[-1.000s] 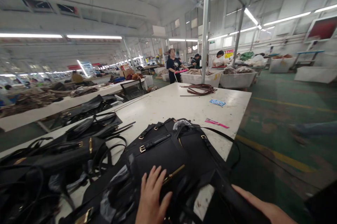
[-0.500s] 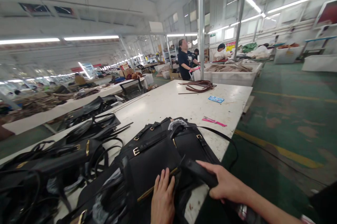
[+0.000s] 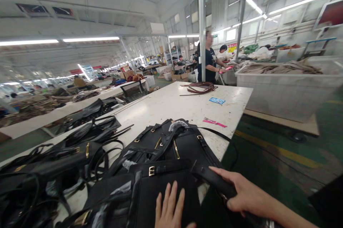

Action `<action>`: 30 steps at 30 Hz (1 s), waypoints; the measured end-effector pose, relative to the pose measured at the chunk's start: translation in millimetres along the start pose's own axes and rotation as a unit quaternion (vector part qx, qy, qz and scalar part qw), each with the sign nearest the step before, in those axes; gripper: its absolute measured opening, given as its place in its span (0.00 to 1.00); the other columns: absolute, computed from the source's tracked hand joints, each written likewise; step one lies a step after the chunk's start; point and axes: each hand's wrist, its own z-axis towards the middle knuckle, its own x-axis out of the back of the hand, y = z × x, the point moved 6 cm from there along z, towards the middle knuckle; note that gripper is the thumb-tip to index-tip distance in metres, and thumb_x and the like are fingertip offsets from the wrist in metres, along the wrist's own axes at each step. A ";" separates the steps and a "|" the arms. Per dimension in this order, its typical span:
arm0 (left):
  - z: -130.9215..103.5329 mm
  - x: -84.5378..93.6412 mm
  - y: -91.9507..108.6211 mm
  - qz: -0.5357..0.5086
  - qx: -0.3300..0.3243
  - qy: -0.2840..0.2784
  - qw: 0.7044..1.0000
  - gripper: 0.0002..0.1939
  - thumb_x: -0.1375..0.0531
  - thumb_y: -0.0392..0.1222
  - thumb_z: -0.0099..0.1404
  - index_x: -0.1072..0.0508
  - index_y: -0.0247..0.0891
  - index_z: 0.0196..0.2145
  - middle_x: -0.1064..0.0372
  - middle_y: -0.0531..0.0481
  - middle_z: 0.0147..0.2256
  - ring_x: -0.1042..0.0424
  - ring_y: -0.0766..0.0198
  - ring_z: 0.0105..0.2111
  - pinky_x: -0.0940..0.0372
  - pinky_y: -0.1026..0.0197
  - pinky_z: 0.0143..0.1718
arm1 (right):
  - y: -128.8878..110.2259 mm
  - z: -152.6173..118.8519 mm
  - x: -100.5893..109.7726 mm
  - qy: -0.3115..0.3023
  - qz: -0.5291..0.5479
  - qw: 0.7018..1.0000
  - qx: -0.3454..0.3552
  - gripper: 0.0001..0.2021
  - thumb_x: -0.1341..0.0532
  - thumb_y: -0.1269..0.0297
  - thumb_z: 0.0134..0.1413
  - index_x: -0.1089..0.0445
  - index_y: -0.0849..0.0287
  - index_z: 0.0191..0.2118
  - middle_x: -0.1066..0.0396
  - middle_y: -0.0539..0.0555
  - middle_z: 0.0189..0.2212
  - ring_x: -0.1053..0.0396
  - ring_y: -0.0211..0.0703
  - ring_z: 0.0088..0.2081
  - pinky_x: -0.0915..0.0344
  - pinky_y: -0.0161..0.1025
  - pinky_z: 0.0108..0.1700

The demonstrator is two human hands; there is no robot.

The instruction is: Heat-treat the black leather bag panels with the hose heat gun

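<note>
My left hand point(image 3: 170, 204) lies flat with spread fingers on the front of a black bag point(image 3: 146, 194) with a gold buckle point(image 3: 151, 171). In my right hand point(image 3: 245, 190) is a black handheld tool point(image 3: 213, 177) with a narrow tapering tip, which points at the bag's right edge. The tool's exact kind I cannot make out. Just beyond lies another black bag point(image 3: 189, 143) with gold zippers, small buckles and a strap with clear plastic wrap. More black bags point(image 3: 69, 153) are heaped to the left.
On the white table point(image 3: 158, 101) rest brown straps point(image 3: 200, 87), a blue-and-white card point(image 3: 217, 100) and pink-handled snips point(image 3: 214, 122). A metal post point(image 3: 202, 24) rises behind. A person in dark clothes point(image 3: 207, 60) stands beside a wheeled white bin point(image 3: 278, 89) of strips.
The buckled bag has come nearer to me, uncovering more of the bag beyond. My right hand and the tool shifted slightly right. The person and the wheeled bin moved right.
</note>
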 end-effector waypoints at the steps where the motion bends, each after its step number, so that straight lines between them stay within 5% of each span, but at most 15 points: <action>1: 17.1 -0.2 -2.1 0.016 0.022 -0.008 1.000 0.27 0.46 0.46 0.55 0.41 0.44 0.54 0.42 0.45 0.54 0.49 0.49 0.56 0.55 0.41 0.54 | -0.8 5.7 -0.1 -0.014 0.003 1.000 0.003 0.43 0.43 0.80 0.33 0.53 0.52 0.60 0.31 0.45 0.29 0.41 0.29 0.17 0.42 0.24 0.16; 5: 51.3 -11.2 -3.4 0.052 0.107 -0.039 0.992 0.28 0.49 0.44 0.57 0.42 0.33 0.55 0.50 0.39 0.58 0.58 0.48 0.59 0.57 0.39 0.55 | -5.9 40.4 6.8 -0.087 -0.003 0.996 -0.006 0.44 0.43 0.80 0.31 0.53 0.50 0.60 0.30 0.46 0.29 0.38 0.31 0.16 0.40 0.25 0.15; 9: 43.9 -24.3 3.3 0.066 0.094 -0.052 0.992 0.28 0.49 0.42 0.58 0.43 0.29 0.55 0.52 0.38 0.59 0.59 0.50 0.59 0.55 0.42 0.56 | -10.0 83.7 4.5 -0.161 -0.019 0.987 -0.018 0.42 0.42 0.80 0.30 0.47 0.53 0.58 0.31 0.45 0.23 0.37 0.34 0.14 0.39 0.27 0.13; 13: 39.7 -25.8 2.8 0.077 0.083 -0.062 0.992 0.28 0.50 0.42 0.59 0.45 0.29 0.56 0.52 0.38 0.59 0.58 0.50 0.59 0.53 0.43 0.56 | -22.5 113.2 -8.7 -0.158 -0.022 0.987 0.014 0.42 0.41 0.79 0.31 0.48 0.51 0.58 0.30 0.46 0.27 0.36 0.33 0.17 0.38 0.27 0.15; 17: 43.0 -22.0 3.1 0.083 0.083 -0.068 0.991 0.28 0.49 0.42 0.59 0.45 0.30 0.56 0.53 0.38 0.59 0.57 0.50 0.59 0.51 0.43 0.55 | -32.5 102.0 -1.3 -0.103 -0.017 0.993 0.050 0.44 0.43 0.79 0.34 0.57 0.47 0.60 0.32 0.44 0.31 0.38 0.30 0.19 0.37 0.26 0.19; 22: 41.8 -21.4 3.1 0.063 0.086 -0.073 0.992 0.28 0.49 0.41 0.59 0.47 0.31 0.57 0.56 0.39 0.60 0.59 0.51 0.60 0.51 0.43 0.55 | -16.5 76.2 6.3 -0.139 -0.048 0.989 0.030 0.43 0.43 0.80 0.29 0.49 0.54 0.58 0.32 0.44 0.24 0.39 0.32 0.15 0.41 0.27 0.15; 27: 41.3 -16.8 -2.2 -0.094 0.126 -0.073 0.985 0.27 0.48 0.38 0.58 0.46 0.36 0.56 0.54 0.42 0.59 0.58 0.52 0.59 0.53 0.42 0.56 | -16.4 98.6 -16.5 -0.102 -0.091 0.989 0.061 0.42 0.44 0.79 0.31 0.52 0.56 0.59 0.33 0.44 0.21 0.37 0.35 0.17 0.38 0.31 0.19; 29: 45.1 -7.1 -5.6 -0.242 0.220 -0.054 0.944 0.25 0.48 0.38 0.58 0.41 0.38 0.54 0.49 0.44 0.58 0.55 0.53 0.59 0.55 0.43 0.57 | -27.3 101.3 -25.4 -0.053 -0.118 0.987 0.096 0.41 0.43 0.79 0.31 0.51 0.57 0.58 0.31 0.46 0.27 0.35 0.37 0.23 0.38 0.31 0.23; 30: 47.2 -2.5 -5.7 -0.338 0.284 -0.042 0.896 0.23 0.47 0.40 0.59 0.39 0.38 0.53 0.45 0.44 0.56 0.52 0.53 0.58 0.54 0.44 0.57 | -33.3 98.2 -29.4 -0.033 -0.130 0.984 0.113 0.40 0.43 0.78 0.31 0.50 0.56 0.58 0.30 0.47 0.30 0.34 0.38 0.25 0.39 0.31 0.25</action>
